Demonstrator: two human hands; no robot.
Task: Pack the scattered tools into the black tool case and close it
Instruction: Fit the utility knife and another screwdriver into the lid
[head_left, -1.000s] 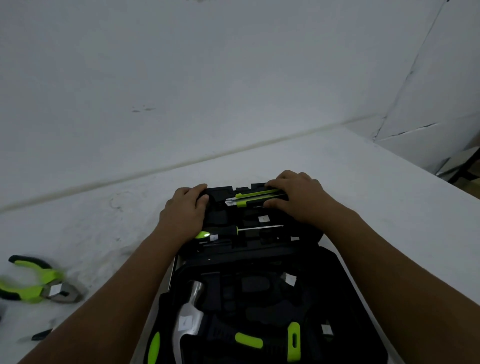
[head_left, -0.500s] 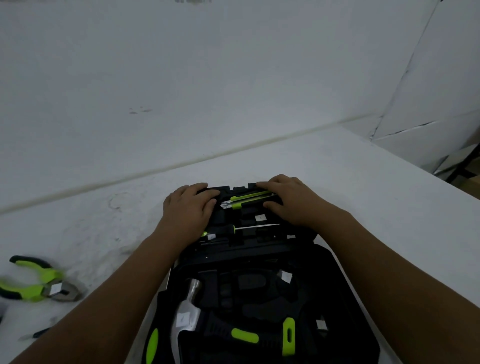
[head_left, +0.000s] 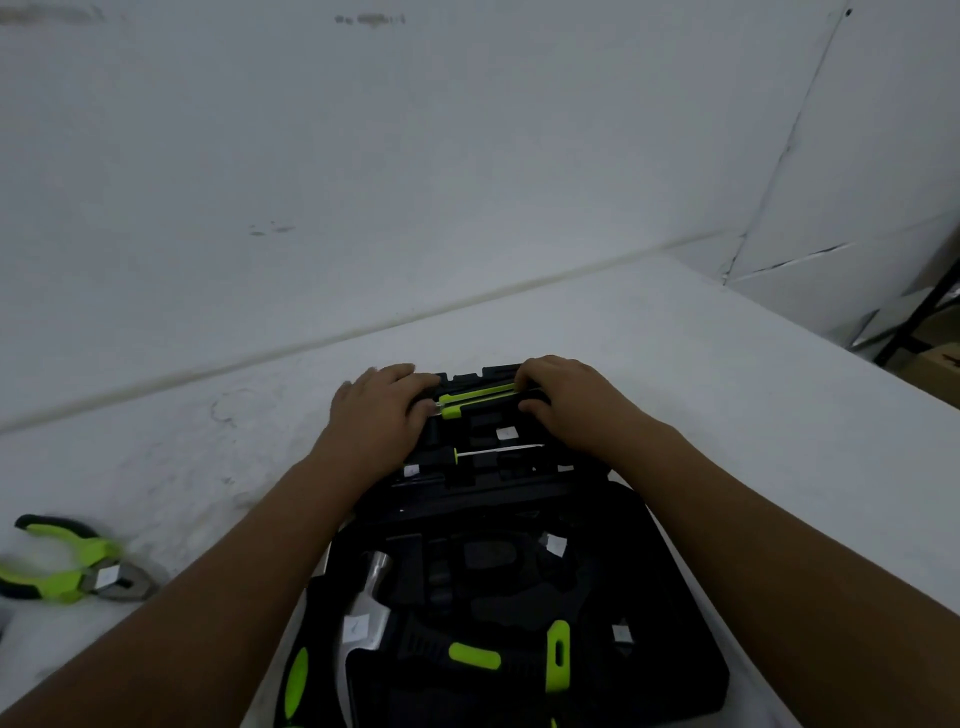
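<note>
The black tool case (head_left: 675, 623) lies open on the white table, its far half (head_left: 488, 473) beyond the near half. A green and black utility knife (head_left: 478, 397) lies across the far half's back row. My right hand (head_left: 566, 400) grips its right end with curled fingers. My left hand (head_left: 379, 410) covers the case's left corner, fingertips on the knife's metal tip. A thin screwdriver (head_left: 488, 452) sits in a slot below the knife. A hammer (head_left: 369, 613) with a green and black handle lies in the near half. Green pliers (head_left: 72, 566) lie loose on the table at the far left.
A white wall (head_left: 467, 156) rises just behind the table. The table's right edge (head_left: 831, 353) runs diagonally, with a dark stand and a box on the floor beyond it. Several moulded slots in the near half of the case hold nothing.
My left hand has slid right along the case's far corner onto the knife's tip. My right hand stays on the knife's other end.
</note>
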